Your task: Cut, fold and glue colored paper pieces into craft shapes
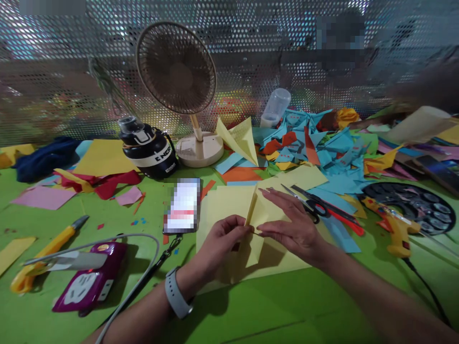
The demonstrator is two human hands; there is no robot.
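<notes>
Between my hands stands a folded sheet of pale yellow paper, raised on edge with a crease along its top. My left hand, with a grey band on the wrist, is closed, thumb and fingers pinching its near side. My right hand has its fingers stretched out and spread, the tips touching the paper's right side; its palm side is hidden. Beneath both hands lie larger yellow sheets. Scissors with dark handles rest just beyond my right hand, beside a red-and-black long tool.
Left lie a phone, purple tape dispenser and yellow cutter. A fan and black bottle stand behind. Blue paper pieces heap at back right. A yellow glue gun and black round tray sit right.
</notes>
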